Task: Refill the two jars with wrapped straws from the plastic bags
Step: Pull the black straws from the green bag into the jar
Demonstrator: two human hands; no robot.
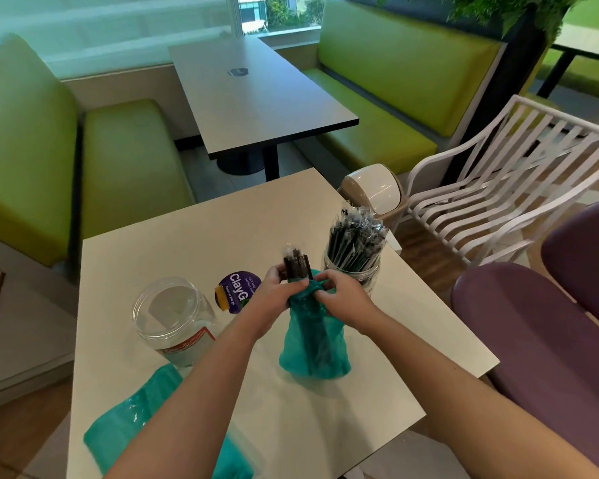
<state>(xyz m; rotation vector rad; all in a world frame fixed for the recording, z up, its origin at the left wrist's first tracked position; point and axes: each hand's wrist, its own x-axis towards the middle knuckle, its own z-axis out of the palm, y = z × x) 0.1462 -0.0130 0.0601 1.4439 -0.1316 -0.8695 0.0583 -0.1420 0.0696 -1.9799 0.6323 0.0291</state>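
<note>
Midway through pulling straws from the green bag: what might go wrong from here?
1. The left hand grips only the straw bundle tops; loose ones may slip back or scatter.
2. The full jar stands right behind the right hand; a bump could tip it.
3. The empty jar sits well to the left, so carrying may drop straws.
</note>
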